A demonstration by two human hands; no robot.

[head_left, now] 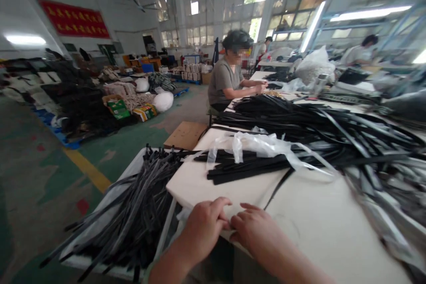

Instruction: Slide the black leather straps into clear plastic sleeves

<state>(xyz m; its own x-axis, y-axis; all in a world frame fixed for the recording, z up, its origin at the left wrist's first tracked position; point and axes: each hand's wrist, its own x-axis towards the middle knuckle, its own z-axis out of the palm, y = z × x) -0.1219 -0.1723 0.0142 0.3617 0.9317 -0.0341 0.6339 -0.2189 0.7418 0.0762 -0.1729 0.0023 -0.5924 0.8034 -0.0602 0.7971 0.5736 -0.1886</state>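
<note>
Both of my hands meet at the near edge of the white table. My left hand has its fingers curled in a pinch, pointing right. Opposite it, my right hand is bent inward with its fingertips pressed together, almost touching the left. Whatever they hold, if anything, is too small or hidden between the fingers. A thin black cord or strip runs over the tabletop just beyond my right hand. Farther in lies a bundle of black straps, partly covered by clear plastic wrap.
On my left, a pale tray holds many black straps. A large heap of black straps covers the table's far right. A co-worker sits across the table, hands on it. A cardboard piece lies beyond the tray.
</note>
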